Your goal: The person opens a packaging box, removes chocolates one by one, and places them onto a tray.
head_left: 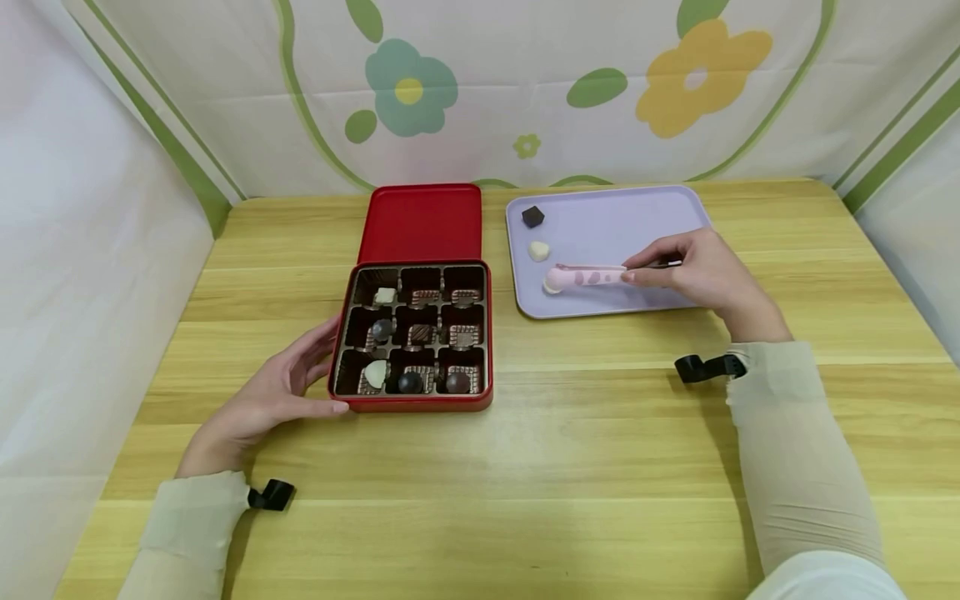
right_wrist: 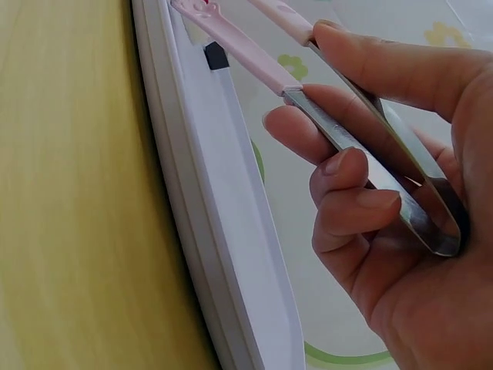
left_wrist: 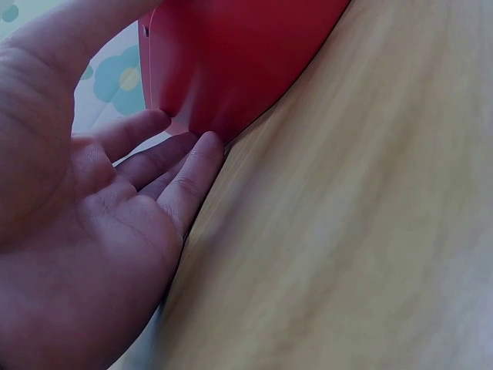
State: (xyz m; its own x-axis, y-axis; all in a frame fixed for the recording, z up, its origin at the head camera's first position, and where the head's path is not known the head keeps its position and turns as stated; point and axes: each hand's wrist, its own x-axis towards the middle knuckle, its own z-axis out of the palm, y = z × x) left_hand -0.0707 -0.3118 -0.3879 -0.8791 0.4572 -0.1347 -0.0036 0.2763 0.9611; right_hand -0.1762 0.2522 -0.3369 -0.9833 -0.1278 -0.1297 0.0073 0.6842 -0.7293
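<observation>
My left hand (head_left: 281, 387) rests against the left side of a red tin (head_left: 420, 404), thumb at its front corner and fingers fairly straight along the wall. The tin's dark divided tray holds several chocolates, among them a white one (head_left: 377, 373) at front left and a dark round one (head_left: 410, 382) beside it. In my right hand (head_left: 697, 267) I grip metal tongs with pink spotted tips (head_left: 592, 277), well seen in the right wrist view. Their tips are over the lilac tray (head_left: 622, 225), right at a cream-coloured chocolate (head_left: 552, 288) that they partly hide.
A dark faceted chocolate (head_left: 533, 217) and a white one (head_left: 538, 250) lie on the tray's left part. Behind the tin spreads its red lid (head_left: 422, 221). Flowered cloth (head_left: 510, 92) walls off the back of the wooden table (head_left: 540, 483).
</observation>
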